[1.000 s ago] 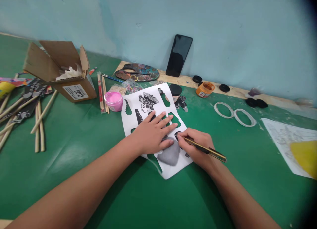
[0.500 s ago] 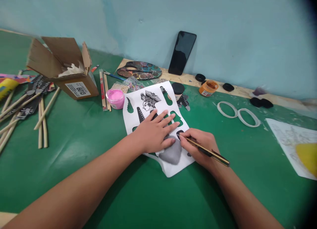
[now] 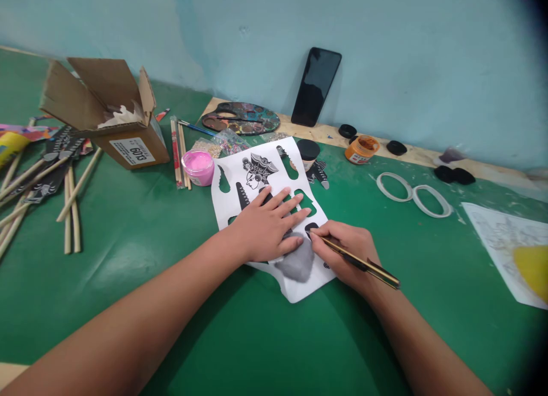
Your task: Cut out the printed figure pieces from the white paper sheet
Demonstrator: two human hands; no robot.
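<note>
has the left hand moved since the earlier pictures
No, not visibly. The left hand stays flat on the paper and shows no clear shift against the pink jar; the whole view has shifted slightly.

The place looks like a craft corner or small art workroom; whether it belongs to a home, a school or a studio cannot be told. A paint-stained palette [image 3: 269, 121] lies by the wall [image 3: 406, 71], with a blue-handled paintbrush [image 3: 197, 128] near it. A pink jar [image 3: 197, 176] and an orange paint jar [image 3: 362, 156] stand open on the green tabletop [image 3: 274, 350], which bears pale smears (dried paint, perhaps). Wooden dowels [image 3: 73, 213] are heaped at the left, a pencil-like drawing [image 3: 492, 236] lies at the right, and the printed sheet [image 3: 280, 180] between them has shapes cut out.
</note>
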